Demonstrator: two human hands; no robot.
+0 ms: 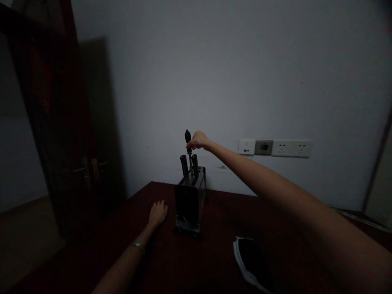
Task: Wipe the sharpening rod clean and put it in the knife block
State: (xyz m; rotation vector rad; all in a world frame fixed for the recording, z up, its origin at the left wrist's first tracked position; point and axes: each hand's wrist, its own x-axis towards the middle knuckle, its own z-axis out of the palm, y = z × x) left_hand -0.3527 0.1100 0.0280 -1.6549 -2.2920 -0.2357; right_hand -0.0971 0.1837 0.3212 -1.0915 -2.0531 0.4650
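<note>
A metal knife block [190, 202] stands upright on a dark red table [214, 261]. Two black handles stick out of its top. My right hand [197, 141] reaches far forward and is closed in a pinch on a third black-handled knife [188, 143], which is raised partly above the block. My left hand [157, 213] lies flat on the table just left of the block, fingers stretched out, holding nothing.
A dark folded cloth with a white edge [251, 261] lies on the table at the front right. A row of wall sockets [275, 148] sits on the grey wall behind. A dark wooden door [61, 122] stands open at the left.
</note>
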